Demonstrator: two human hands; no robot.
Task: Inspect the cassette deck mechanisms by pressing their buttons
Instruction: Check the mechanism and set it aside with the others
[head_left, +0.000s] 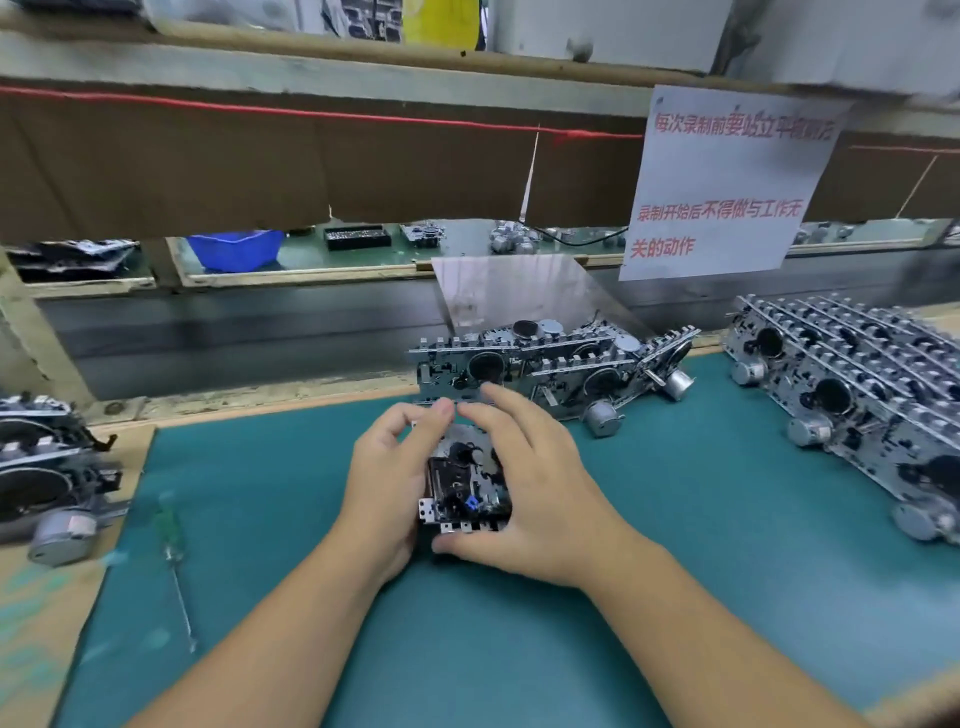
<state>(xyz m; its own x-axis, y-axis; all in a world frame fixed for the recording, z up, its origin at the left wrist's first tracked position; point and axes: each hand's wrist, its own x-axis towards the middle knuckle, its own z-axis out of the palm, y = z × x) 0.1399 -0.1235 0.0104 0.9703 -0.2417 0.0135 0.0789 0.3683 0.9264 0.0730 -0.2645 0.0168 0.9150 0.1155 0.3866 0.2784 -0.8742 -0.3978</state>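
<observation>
Both-handed, left hand (384, 478) and right hand (524, 488) cupping cassette deck mechanism (465, 483)

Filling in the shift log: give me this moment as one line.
left hand: grip on cassette deck mechanism | right hand: grip on same unit | unit over green mat | screwdriver idle

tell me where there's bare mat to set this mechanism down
Bare green mat lies between the left hand and the screwdriver; more lies near the front edge, right of the right hand. It is crowded behind the held cassette mechanism and along the right stack.
</observation>
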